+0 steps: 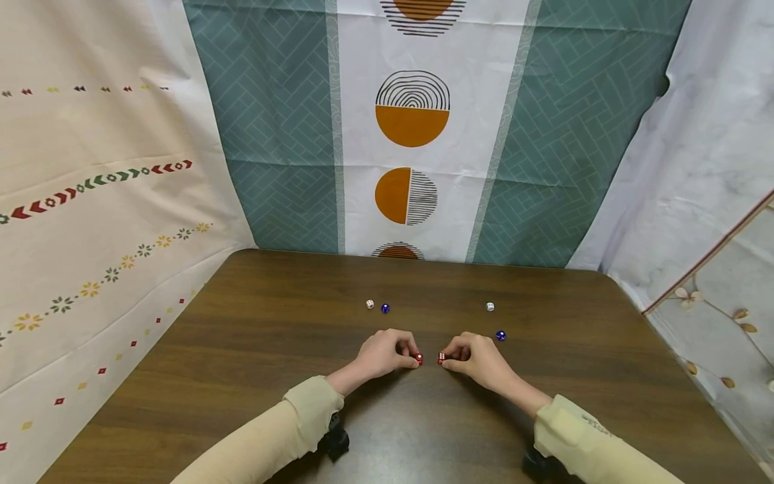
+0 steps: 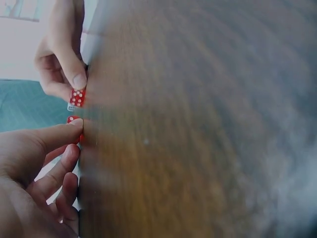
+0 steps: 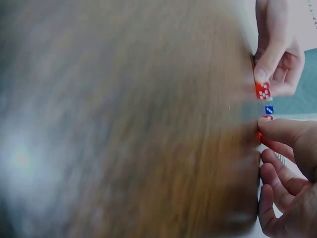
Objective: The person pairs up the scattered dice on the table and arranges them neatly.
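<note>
My left hand point(image 1: 387, 353) pinches a red die point(image 1: 420, 359) between thumb and forefinger at the tabletop. Facing it, my right hand point(image 1: 476, 359) pinches a second red die point(image 1: 441, 357) the same way, with a small gap between the two dice. In the left wrist view, white pips show on the right hand's red die point(image 2: 78, 97), while the left thumb covers much of the nearer red die point(image 2: 74, 119). From the right wrist, the left hand's red die point(image 3: 263, 90) shows a pipped face; the right thumb overlaps the other.
Behind the left hand, a white die point(image 1: 370, 304) lies beside a blue die point(image 1: 385, 308). Farther right are another white die point(image 1: 490, 306) and, nearer the right hand, a blue die point(image 1: 500, 335). The brown wooden table point(image 1: 290, 302) ends at a patterned cloth point(image 1: 290, 134).
</note>
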### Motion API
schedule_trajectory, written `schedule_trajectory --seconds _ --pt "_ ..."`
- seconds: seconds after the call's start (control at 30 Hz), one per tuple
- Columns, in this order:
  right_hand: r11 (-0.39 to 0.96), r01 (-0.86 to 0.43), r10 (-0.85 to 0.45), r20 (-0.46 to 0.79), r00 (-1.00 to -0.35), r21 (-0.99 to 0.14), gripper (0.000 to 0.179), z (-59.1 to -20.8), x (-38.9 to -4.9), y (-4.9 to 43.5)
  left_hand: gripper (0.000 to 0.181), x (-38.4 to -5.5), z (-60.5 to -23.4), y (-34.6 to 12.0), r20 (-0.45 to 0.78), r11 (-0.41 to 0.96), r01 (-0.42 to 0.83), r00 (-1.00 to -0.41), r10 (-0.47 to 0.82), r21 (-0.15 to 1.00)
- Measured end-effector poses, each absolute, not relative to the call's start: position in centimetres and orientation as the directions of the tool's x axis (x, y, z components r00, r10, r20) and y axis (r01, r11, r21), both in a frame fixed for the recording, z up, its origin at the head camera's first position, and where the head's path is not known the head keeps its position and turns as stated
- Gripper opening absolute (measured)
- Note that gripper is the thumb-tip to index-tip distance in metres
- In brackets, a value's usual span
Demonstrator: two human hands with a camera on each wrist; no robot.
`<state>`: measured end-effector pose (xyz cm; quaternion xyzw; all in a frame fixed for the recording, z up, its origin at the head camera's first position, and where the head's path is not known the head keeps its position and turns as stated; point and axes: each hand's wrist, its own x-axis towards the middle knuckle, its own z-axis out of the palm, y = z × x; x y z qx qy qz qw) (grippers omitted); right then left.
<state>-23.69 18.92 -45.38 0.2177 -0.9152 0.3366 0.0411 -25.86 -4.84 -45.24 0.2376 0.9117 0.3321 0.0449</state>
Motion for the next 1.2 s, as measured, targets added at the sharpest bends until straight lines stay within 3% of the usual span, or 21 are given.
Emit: schedule_trajectory --seconds 1.2 --pt "0.679 -0.419 -0.369 0.213 -0.905 -0.602 0.007 -45.6 -23.6 16.5 0.012 -25.7 -45.3 -4.5 0.073 0.679 0.387 -0.894 0.443 0.624"
